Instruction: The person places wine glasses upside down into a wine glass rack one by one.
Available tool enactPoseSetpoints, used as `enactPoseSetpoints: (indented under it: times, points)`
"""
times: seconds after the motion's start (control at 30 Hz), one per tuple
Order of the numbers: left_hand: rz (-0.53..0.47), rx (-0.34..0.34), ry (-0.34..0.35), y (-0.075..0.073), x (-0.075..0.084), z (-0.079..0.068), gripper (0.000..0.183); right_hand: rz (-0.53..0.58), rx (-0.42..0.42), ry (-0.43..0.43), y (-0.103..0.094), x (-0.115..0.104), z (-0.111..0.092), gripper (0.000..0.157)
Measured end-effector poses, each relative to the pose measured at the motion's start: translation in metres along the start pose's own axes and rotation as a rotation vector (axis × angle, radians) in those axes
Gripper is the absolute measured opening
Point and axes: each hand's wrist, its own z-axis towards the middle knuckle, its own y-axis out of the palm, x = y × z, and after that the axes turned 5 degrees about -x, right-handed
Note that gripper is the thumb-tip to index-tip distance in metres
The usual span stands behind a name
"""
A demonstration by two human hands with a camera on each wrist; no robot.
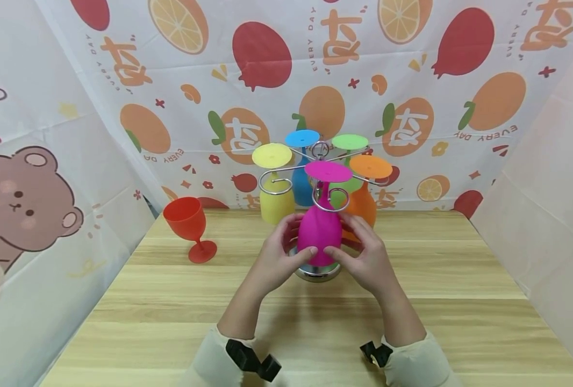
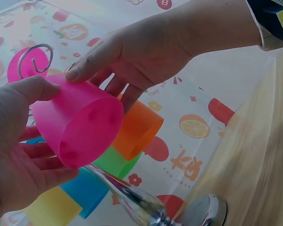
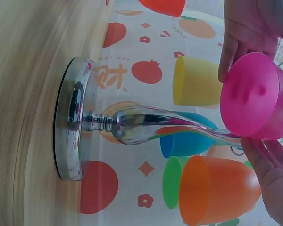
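A magenta plastic goblet [image 1: 320,231] hangs upside down in a curled wire hook [image 1: 332,208] at the front of a chrome goblet rack [image 1: 317,274]. My left hand [image 1: 284,253] holds its bowl from the left, thumb on the near side and fingers behind. From the right my right hand [image 1: 366,255] grips the same bowl in a mirrored way. In the left wrist view the open mouth of the magenta goblet [image 2: 92,129] faces down toward the rack's base [image 2: 205,212]. Both thumbs lie close to each other on the bowl.
Yellow [image 1: 277,201], blue [image 1: 302,185], green [image 1: 346,185] and orange goblets [image 1: 366,201] hang upside down around the rack. A red goblet [image 1: 186,219] stands upright on the wooden table [image 1: 170,322] at the left. A fruit-print cloth [image 1: 277,107] hangs behind.
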Motion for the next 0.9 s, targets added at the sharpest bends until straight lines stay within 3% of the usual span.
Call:
enactPoseSetpoints:
  times: [0.5,0.9]
  points:
    - [-0.044,-0.051,-0.042,-0.011,0.007,-0.003,0.068,-0.016,-0.007,-0.02,0.003,-0.006,0.0,0.071]
    - [-0.06,-0.082,-0.036,-0.014,0.01,-0.005,0.07,-0.027,-0.009,-0.029,0.003,-0.012,0.0,0.073]
